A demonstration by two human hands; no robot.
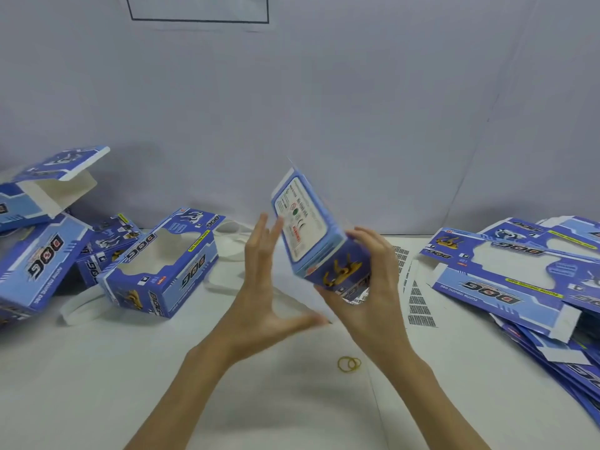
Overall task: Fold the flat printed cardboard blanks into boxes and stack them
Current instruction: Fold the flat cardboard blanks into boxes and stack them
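A blue printed box is held tilted above the middle of the table, its white label panel facing me. My right hand grips its lower end, fingers curled round the end with the yellow dog picture. My left hand is open just left of the box, fingers straight and spread, fingertips near its left edge; whether they touch it is unclear. Folded boxes lie in a loose heap at the left. A pile of flat blanks lies at the right.
Yellow rubber bands lie on the white table near my right forearm. White strips lie by the folded boxes. Barcode sticker sheets sit left of the blanks. A pale wall stands behind the table.
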